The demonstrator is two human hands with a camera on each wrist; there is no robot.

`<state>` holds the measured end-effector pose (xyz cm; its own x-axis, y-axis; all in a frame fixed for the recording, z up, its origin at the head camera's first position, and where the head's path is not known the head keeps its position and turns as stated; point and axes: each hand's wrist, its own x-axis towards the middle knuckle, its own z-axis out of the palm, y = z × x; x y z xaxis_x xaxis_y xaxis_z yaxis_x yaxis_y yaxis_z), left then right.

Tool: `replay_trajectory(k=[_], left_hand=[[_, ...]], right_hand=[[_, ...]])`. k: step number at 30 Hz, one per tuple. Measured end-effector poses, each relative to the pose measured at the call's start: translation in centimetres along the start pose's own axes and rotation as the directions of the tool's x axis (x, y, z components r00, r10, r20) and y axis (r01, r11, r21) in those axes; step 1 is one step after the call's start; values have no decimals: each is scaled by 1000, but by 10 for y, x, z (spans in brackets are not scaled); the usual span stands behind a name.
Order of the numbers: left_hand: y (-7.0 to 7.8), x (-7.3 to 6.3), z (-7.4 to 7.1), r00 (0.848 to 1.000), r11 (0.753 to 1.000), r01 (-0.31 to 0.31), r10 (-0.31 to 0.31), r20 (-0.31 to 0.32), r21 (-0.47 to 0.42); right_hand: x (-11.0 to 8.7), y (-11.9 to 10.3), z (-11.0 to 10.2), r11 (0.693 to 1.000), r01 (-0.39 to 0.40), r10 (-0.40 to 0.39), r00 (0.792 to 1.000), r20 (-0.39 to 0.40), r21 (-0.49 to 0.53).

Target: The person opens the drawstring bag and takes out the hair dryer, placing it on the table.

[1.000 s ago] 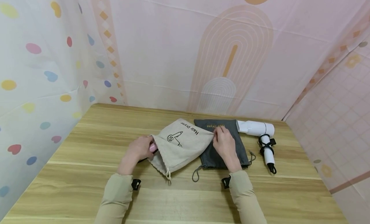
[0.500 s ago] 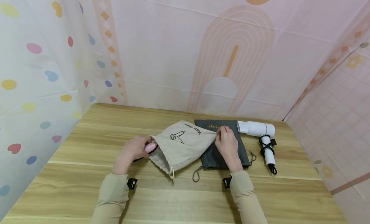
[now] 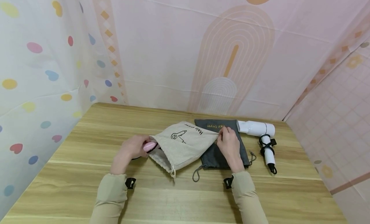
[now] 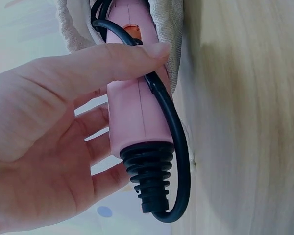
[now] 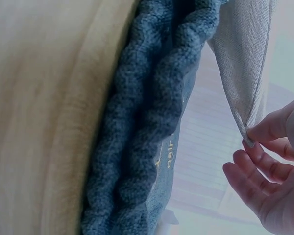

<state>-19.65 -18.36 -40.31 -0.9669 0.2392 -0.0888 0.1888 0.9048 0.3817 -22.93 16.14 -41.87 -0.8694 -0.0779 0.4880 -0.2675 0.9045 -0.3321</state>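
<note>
My left hand (image 3: 131, 150) grips the pink handle of a hair dryer (image 4: 137, 117) at the mouth of a beige drawstring bag (image 3: 188, 148). Its black cord (image 4: 179, 147) loops along the handle, and the thumb lies across both. The dryer's upper part is hidden inside the bag. "Hair Dryer" and a dryer drawing are printed on the cloth. With thumb and forefinger, my right hand (image 3: 229, 145) pinches the bag's closed right corner, lifted above a dark grey drawstring bag (image 3: 214, 158). The right wrist view shows this pinched corner (image 5: 250, 134) closely.
The grey bag lies flat on the wooden table (image 3: 185, 201), its cords trailing at the front. To its right is a white hair dryer (image 3: 255, 129) with a black cord wound round its handle. A patterned curtain (image 3: 162, 57) stands behind the table.
My left hand has drawn leftward with the pink hair dryer, and more of the handle shows outside the bag. The right hand has shifted slightly right, pulling the beige bag's corner along.
</note>
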Motion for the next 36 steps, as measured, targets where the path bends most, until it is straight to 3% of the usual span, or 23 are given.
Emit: replay_trajectory(k=[7, 14, 26, 30, 36], left_hand=[[-1, 0, 0, 1000, 1000, -4, 5, -14, 6], [-3, 2, 2, 999, 999, -28, 28, -33, 24], [-4, 6, 5, 998, 997, -46, 48, -37, 55], [-5, 7, 5, 997, 996, -61, 64, -39, 64], [-7, 7, 6, 994, 994, -91, 95, -56, 66]], right_hand=[[0, 1, -1, 1000, -15, 13, 996, 85, 19], [3, 0, -3, 997, -63, 53, 980, 194, 46], [11, 0, -7, 998, -37, 23, 973, 229, 57], [18, 1, -10, 998, 8, -25, 953, 303, 59], [40, -8, -14, 988, 117, -148, 897, 417, 98]])
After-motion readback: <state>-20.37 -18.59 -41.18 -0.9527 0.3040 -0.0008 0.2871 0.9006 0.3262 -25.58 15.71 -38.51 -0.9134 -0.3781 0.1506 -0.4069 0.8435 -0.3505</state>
